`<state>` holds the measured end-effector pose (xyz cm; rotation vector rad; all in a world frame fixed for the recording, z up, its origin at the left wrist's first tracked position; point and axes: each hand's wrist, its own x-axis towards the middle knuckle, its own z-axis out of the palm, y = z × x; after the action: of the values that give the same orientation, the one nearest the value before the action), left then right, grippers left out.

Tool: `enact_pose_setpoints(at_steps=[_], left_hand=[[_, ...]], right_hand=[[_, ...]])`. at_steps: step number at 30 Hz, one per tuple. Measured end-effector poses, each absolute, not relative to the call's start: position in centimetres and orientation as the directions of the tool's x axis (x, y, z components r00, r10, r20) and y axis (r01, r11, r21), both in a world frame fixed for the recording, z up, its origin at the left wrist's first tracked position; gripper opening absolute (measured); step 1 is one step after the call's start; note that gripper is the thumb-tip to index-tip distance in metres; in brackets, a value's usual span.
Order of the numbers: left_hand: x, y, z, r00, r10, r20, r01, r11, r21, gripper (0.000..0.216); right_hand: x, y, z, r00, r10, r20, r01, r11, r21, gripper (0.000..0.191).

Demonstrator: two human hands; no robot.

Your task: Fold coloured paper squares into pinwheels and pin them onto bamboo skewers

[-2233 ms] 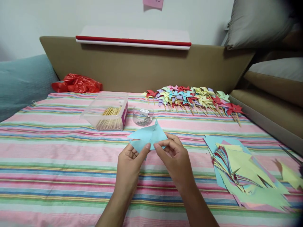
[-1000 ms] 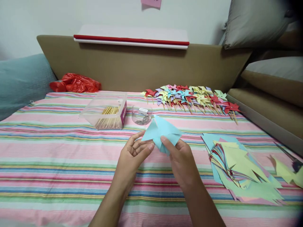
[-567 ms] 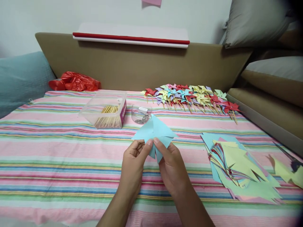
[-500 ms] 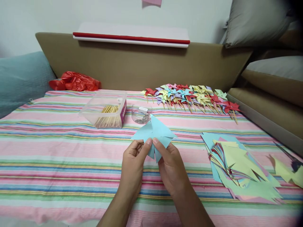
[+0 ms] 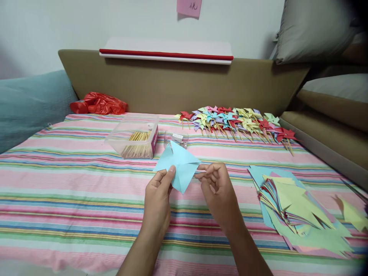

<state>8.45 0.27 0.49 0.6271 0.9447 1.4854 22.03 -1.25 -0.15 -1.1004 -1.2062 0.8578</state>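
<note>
A light blue paper square (image 5: 185, 165), with slits cut from its corners, is held up above the striped cloth. My left hand (image 5: 158, 199) pinches its lower left part, thumb on top and fingers underneath. Beside the right corner is my right hand (image 5: 220, 191), its fingers half curled and apart, fingertips at or just under the paper's edge; nothing shows between them. Directly behind the paper stands a small clear container (image 5: 184, 142) with a white label, partly hidden. To its left, a clear plastic box (image 5: 117, 143) holds many thin wooden sticks (image 5: 138, 143).
Several finished paper pinwheels (image 5: 227, 119) on sticks lie at the back right. A pile of cut coloured paper (image 5: 301, 207) is at the right, near dark scissors (image 5: 355, 189). A red plastic bag (image 5: 105, 103) sits at the back left, and a striped cloth (image 5: 71, 199) covers the surface.
My right hand has let go of the blue paper and moved off to its right. The left hand still holds the paper, now turned slightly. The camera view has shifted a little.
</note>
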Motion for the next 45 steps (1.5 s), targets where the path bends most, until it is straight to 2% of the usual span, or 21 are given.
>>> enact_pose_setpoints(at_steps=[3, 5, 7, 12, 17, 22, 26, 34, 45], left_hand=[[8.2, 0.3, 0.5, -0.143, 0.981, -0.131, -0.539, 0.034, 0.842, 0.022], [8.1, 0.3, 0.5, -0.137, 0.982, -0.132, -0.533, 0.039, 0.845, 0.023], [8.1, 0.3, 0.5, -0.138, 0.981, -0.133, -0.518, 0.043, 0.854, 0.023], [8.2, 0.2, 0.2, -0.170, 0.979, -0.109, -0.449, 0.022, 0.893, 0.023], [8.6, 0.0, 0.1, -0.170, 0.984, -0.050, -0.363, -0.015, 0.932, 0.021], [9.0, 0.0, 0.0, -0.145, 0.988, -0.043, -0.323, -0.006, 0.946, 0.025], [9.1, -0.1, 0.0, -0.140, 0.989, -0.053, -0.314, 0.006, 0.949, 0.027], [9.1, -0.3, 0.0, -0.125, 0.990, -0.069, -0.321, 0.025, 0.947, 0.029], [9.7, -0.2, -0.2, -0.085, 0.994, -0.063, -0.391, 0.025, 0.920, 0.018]], right_hand=[[22.0, -1.4, 0.0, 0.004, 0.913, 0.408, 0.303, 0.387, -0.871, 0.020], [21.8, -1.5, 0.2, -0.062, 0.893, 0.445, 0.365, 0.435, -0.823, 0.022], [21.8, -1.5, 0.4, -0.058, 0.891, 0.451, 0.379, 0.437, -0.816, 0.018], [21.8, -1.4, 0.4, 0.015, 0.913, 0.409, 0.247, 0.393, -0.886, 0.011], [21.3, -1.3, 0.4, 0.126, 0.960, 0.251, 0.045, 0.248, -0.968, 0.015], [20.7, -1.2, 0.1, 0.235, 0.967, 0.096, -0.086, 0.119, -0.989, 0.021], [20.5, -1.2, 0.0, 0.268, 0.962, 0.051, -0.115, 0.085, -0.990, 0.025], [19.6, -1.3, -0.4, 0.327, 0.944, 0.051, -0.131, 0.099, -0.986, 0.028], [18.8, -1.2, -0.7, 0.387, 0.919, 0.079, -0.156, 0.150, -0.976, 0.027]])
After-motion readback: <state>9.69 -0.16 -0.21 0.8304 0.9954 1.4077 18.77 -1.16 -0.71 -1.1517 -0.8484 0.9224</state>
